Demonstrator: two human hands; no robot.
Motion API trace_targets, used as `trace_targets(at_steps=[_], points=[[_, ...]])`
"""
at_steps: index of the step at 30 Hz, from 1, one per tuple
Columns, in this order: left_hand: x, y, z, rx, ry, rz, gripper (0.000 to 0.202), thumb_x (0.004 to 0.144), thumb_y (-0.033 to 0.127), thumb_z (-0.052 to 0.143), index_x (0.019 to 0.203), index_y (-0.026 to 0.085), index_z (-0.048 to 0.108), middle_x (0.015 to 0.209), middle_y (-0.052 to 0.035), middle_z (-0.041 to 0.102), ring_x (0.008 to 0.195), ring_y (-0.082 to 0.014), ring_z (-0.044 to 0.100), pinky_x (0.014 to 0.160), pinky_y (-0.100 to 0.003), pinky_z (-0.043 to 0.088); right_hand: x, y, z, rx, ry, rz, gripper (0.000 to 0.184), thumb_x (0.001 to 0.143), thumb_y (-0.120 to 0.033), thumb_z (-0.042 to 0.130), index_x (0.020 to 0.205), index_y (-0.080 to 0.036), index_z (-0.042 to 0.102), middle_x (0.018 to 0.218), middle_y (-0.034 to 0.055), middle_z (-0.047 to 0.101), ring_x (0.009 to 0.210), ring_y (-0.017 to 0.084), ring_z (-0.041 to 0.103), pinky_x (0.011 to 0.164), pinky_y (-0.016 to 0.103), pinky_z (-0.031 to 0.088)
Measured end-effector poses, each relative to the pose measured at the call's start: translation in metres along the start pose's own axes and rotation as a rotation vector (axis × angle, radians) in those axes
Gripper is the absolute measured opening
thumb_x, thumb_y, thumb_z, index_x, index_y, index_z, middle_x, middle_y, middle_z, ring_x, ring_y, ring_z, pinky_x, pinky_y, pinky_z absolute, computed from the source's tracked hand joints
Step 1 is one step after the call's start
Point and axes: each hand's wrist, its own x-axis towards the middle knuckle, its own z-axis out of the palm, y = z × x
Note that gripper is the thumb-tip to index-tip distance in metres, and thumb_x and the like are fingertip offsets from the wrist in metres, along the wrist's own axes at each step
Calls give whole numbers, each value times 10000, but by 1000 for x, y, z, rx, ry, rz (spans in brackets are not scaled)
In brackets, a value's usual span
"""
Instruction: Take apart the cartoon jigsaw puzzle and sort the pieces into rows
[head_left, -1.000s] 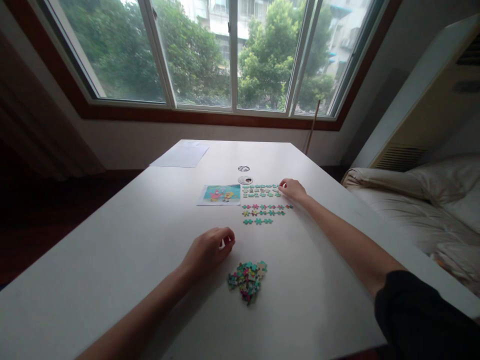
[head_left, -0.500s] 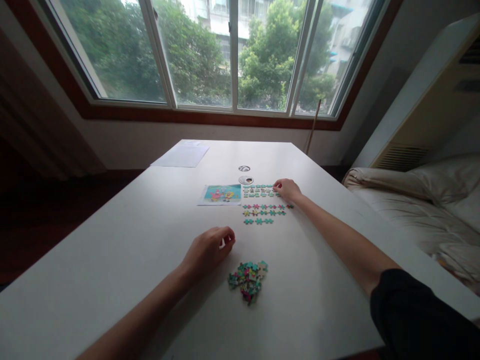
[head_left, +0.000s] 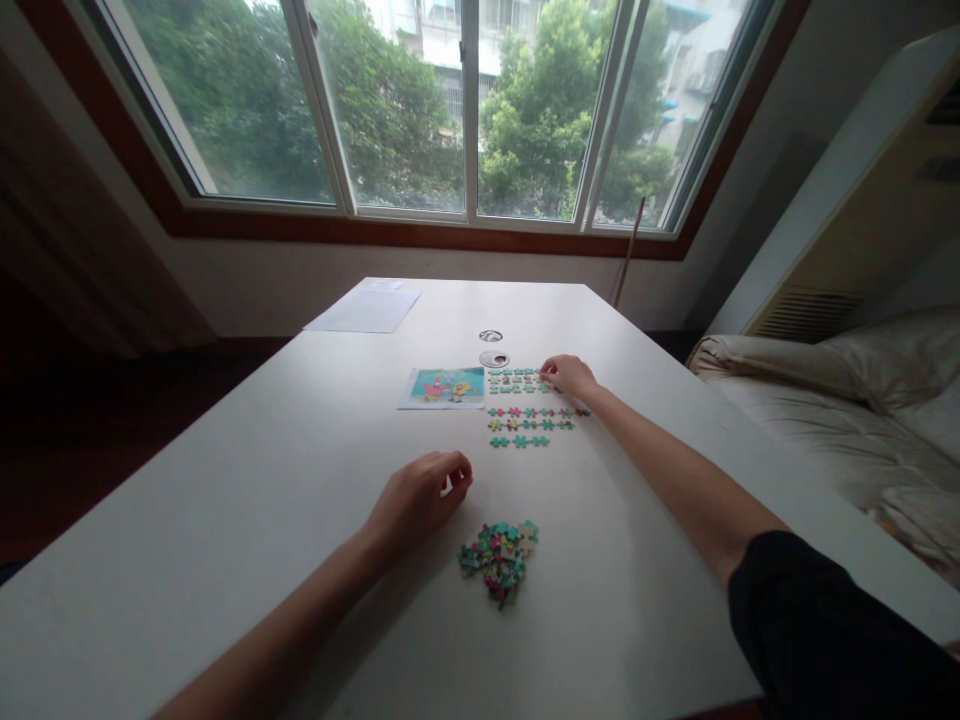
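My right hand [head_left: 571, 376] reaches to the right end of the upper rows of puzzle pieces [head_left: 517, 378], its fingers pinched on a small puzzle piece mostly hidden by the fingertips. Below these lie more rows of jigsaw pieces [head_left: 529, 426], laid side by side. My left hand [head_left: 424, 496] rests on the table, thumb and fingers curled together in a loop; whether anything small is in them I cannot make out. Just right of it and nearer to me is a loose pile of puzzle pieces [head_left: 498, 558]. A cartoon picture sheet [head_left: 442, 388] lies left of the rows.
The white table [head_left: 247, 480] stretches toward a window. Two round marks or discs, a nearer one [head_left: 494, 359] and a farther one [head_left: 490, 336], are beyond the rows. White paper [head_left: 364, 310] lies at the far left edge. A pale sofa [head_left: 840, 410] stands to the right.
My right hand has shifted slightly left along the upper rows. My left hand and the pile stay put; the whole view has moved a little.
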Motion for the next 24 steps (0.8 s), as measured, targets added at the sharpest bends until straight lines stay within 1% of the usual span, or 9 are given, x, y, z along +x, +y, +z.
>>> trace_targets(at_steps=[4,9,13,17,20,22,24], points=[[0,-1,0,2,1,5,106,748,166,457,757,193,560,677,6,579,598,-112,515,565,-214,386,-1,9,-3,-15,15,37,210,774,-337,519,892,-239,664,883,21,662,811,152,578,683,234,398],[0,-2,1,20,-13,-5,103,755,169,454,756,195,554,681,6,578,605,-117,517,569,-217,386,-2,16,-1,-25,4,67,191,741,-334,556,858,-240,675,880,29,665,813,166,580,685,242,400],[1,0,0,19,-15,-1,104,759,168,450,759,193,551,687,4,576,606,-116,514,575,-216,387,-2,16,0,-16,19,65,177,739,-319,562,850,-239,675,889,36,664,816,175,577,685,253,397],[0,1,-1,18,-21,0,107,764,168,446,769,193,551,690,3,573,611,-117,512,576,-218,384,-7,11,-5,9,54,32,176,759,-310,543,838,-219,670,851,41,662,794,172,572,689,258,388],[0,1,-1,14,-24,-2,107,763,166,448,769,195,552,689,4,572,610,-118,511,577,-219,382,-23,-1,-11,48,81,-37,210,793,-310,502,880,-193,653,846,50,651,773,159,563,695,254,386],[0,0,0,11,-29,-4,105,759,165,452,766,194,553,686,5,572,610,-118,512,577,-219,382,-42,-13,-15,85,74,-113,198,797,-302,501,879,-193,645,826,33,643,737,132,555,688,231,387],[0,1,1,9,-35,-6,102,758,165,455,764,192,553,686,5,572,608,-118,512,578,-218,384,-69,-27,-20,138,28,-223,154,783,-295,527,821,-203,645,756,0,629,667,98,539,652,198,389]])
